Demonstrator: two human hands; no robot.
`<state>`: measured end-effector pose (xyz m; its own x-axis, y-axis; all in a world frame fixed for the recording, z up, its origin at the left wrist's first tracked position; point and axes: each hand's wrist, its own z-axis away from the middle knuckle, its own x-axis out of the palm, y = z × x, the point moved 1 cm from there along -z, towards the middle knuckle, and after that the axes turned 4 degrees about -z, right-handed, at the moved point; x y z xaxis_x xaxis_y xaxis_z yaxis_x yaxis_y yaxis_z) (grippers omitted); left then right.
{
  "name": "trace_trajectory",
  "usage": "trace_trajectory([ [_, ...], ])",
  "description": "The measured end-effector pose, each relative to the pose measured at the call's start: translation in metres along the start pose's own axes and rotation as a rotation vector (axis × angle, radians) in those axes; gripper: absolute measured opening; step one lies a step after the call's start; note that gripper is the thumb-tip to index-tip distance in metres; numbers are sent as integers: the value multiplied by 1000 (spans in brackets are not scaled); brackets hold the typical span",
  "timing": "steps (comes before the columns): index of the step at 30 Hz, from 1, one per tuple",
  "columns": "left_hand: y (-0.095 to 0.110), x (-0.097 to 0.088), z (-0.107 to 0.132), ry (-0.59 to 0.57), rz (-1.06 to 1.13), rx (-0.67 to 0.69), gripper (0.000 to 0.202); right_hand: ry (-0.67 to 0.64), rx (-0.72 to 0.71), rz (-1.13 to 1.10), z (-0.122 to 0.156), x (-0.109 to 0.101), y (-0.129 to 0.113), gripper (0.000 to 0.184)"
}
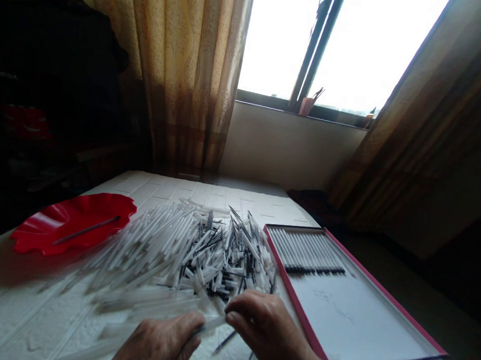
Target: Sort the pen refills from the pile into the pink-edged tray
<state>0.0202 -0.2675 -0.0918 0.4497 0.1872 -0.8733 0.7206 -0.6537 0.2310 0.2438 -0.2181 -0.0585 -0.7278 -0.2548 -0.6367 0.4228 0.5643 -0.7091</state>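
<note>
Between my two hands, just above the near part of the table, is a clear pen barrel (213, 323). My left hand (161, 337) is closed around its left end, thumb on top. At the other end, the thumb and fingers of my right hand (264, 326) pinch it, hiding that tip. Beyond my hands lies a big loose heap of clear pen barrels (152, 237), mixed with dark-tipped refills (242, 233) and small white and black pen parts (220, 281). A dark refill (225, 342) rests on the table below my right hand.
A red wavy-edged plate (46, 220) with one pen-like stick in it stands on the left. To the right is a shallow pink-edged box (385, 294) with a row of pens (308, 249) at its far end. Curtains (191, 59) and a window are behind the white table (10, 295).
</note>
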Motion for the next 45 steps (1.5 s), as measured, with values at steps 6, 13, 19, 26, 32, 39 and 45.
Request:
trace_trajectory([
  [6, -1, 2, 2, -15, 22, -6, 21, 7, -39, 150, 1, 2, -3, 22],
  [13, -3, 1, 1, -17, 31, -6, 25, -2, -45, 273, 1, 4, -5, 25],
  [19, -4, 7, 3, 36, 40, 1, 29, -20, -32, 326, 1, 4, -6, 26],
  [26, -7, 18, 1, 193, 27, 94, 30, -14, -87, 353, 2, 8, -4, 36],
  [32, -4, 7, -4, 126, 43, 77, 27, -30, -96, 304, 2, 12, 2, 46],
  [39, 1, -5, -1, -19, 62, -33, 15, -18, -34, 52, 4, 0, -7, 15],
  [45, 0, -3, 0, -21, 48, -31, 13, -16, -61, 0, 5, 0, 0, 8],
])
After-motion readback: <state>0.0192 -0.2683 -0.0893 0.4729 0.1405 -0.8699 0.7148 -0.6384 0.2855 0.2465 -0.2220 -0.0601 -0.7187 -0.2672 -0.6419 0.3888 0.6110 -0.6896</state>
